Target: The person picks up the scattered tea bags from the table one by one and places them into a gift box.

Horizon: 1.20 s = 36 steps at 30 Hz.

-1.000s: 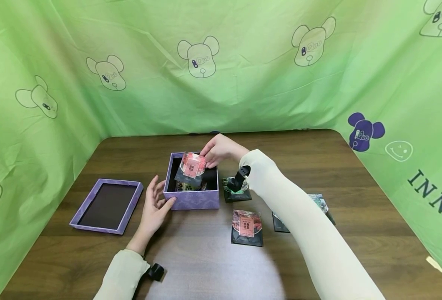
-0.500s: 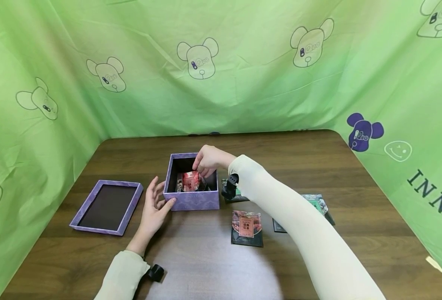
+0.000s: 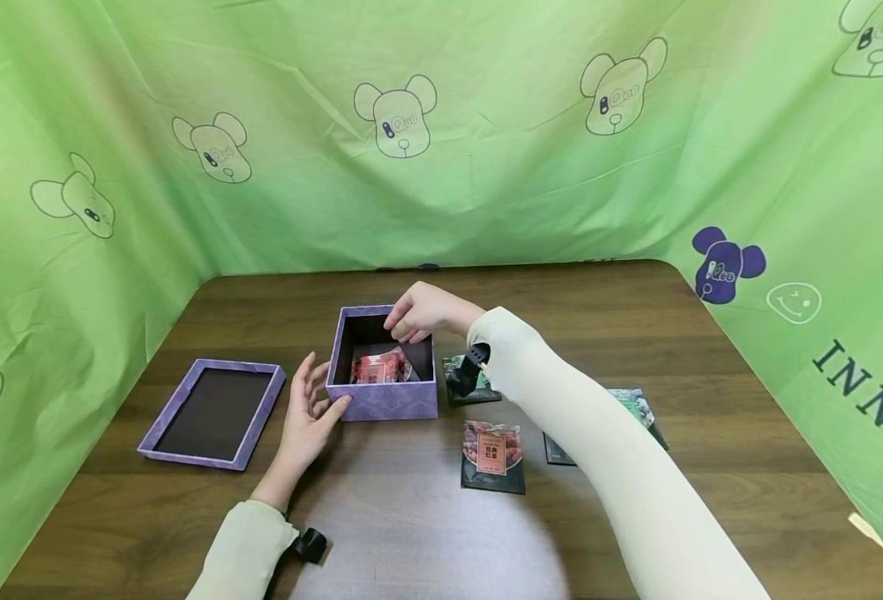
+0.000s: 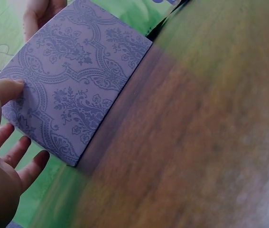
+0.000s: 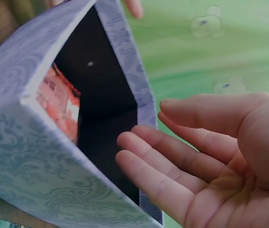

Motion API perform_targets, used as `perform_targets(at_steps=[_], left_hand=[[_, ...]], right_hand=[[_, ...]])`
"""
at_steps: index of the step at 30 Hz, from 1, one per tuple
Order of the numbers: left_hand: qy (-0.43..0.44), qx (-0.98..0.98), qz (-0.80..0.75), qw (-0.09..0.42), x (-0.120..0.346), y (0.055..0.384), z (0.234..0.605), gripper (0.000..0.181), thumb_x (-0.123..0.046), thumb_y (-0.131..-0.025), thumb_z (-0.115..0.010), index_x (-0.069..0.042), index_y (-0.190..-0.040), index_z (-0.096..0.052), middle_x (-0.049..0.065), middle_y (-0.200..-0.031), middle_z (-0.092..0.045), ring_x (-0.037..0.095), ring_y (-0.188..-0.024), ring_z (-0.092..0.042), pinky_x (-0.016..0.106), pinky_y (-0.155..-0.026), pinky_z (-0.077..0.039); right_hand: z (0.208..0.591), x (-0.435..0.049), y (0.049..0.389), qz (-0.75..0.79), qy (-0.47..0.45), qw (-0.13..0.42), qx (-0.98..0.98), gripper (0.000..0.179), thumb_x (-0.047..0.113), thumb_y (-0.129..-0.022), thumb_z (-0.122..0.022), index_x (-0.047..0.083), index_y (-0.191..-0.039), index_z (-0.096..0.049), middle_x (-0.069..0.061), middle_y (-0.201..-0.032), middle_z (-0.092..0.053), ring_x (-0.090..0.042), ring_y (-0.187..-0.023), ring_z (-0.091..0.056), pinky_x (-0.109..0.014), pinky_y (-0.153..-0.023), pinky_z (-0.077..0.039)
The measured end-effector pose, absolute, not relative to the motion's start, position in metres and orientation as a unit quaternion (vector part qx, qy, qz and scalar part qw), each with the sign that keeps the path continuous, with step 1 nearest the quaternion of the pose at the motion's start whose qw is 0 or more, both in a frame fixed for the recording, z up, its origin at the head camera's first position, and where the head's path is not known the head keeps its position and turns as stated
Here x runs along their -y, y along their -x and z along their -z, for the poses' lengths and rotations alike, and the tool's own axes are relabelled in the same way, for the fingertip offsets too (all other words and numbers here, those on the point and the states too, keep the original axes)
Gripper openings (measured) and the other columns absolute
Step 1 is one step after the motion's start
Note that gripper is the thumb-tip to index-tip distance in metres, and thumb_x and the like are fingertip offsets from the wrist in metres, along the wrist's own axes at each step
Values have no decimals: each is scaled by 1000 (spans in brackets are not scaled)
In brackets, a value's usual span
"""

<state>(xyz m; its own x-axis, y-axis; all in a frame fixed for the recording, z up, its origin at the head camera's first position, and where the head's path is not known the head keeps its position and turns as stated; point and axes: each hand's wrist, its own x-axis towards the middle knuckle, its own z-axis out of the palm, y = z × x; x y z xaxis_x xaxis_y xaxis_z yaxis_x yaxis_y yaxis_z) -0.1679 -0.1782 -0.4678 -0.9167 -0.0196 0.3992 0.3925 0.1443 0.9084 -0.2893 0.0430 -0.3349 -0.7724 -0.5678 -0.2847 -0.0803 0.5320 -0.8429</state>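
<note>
A purple patterned box with a dark inside stands lidless mid-table. Red-and-pink tea sachets lie in it, overlapping; the front wall hides their lower part. My left hand is at its front left corner. The thumb rests on the front face and the other fingers spread loosely by the left side. Over the back right of the box is my right hand; the right wrist view shows its fingers relaxed, with nothing between them.
The purple lid lies upside down on the left. Right of the box are a green-labelled sachet, partly covered by the wrist camera, and a red sachet in front. More sachets lie partly under the right sleeve. Green cloth borders the table.
My right hand lowered a red tea sachet into the box, let go of it and rose slightly. The sachet now lies inside. My left hand has stayed at the corner.
</note>
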Motion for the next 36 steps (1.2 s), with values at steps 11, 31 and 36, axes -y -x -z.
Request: perform_targets(at_steps=[11, 31, 36], left_hand=[[127, 742, 638, 163, 179, 169, 469, 78, 17, -87, -62, 8, -151, -18, 34, -143, -40, 25, -124, -46, 18, -89, -43], [124, 738, 643, 163, 179, 168, 470, 78, 17, -87, -62, 6, -152, -18, 34, -143, -40, 10, -122, -46, 18, -89, -43], [125, 738, 642, 164, 178, 168, 470, 78, 18, -87, -61, 6, -152, -18, 34, -143, -40, 26, -125, -46, 18, -88, -43]], right_hand=[[323, -73, 289, 536, 196, 274, -774, 35, -6, -88, -67, -16, -121, -59, -25, -107, -70, -37, -98, -68, -37, -79, -57], [374, -148, 298, 535, 101, 225, -808, 45, -5, -82, -74, -10, -124, -57, -11, -101, -64, -12, -82, -63, -47, -85, -54], [394, -152, 296, 465, 100, 223, -851, 52, -1, -79, -77, -9, -126, -57, -15, -107, -57, -15, -87, -53, -37, -71, -55]])
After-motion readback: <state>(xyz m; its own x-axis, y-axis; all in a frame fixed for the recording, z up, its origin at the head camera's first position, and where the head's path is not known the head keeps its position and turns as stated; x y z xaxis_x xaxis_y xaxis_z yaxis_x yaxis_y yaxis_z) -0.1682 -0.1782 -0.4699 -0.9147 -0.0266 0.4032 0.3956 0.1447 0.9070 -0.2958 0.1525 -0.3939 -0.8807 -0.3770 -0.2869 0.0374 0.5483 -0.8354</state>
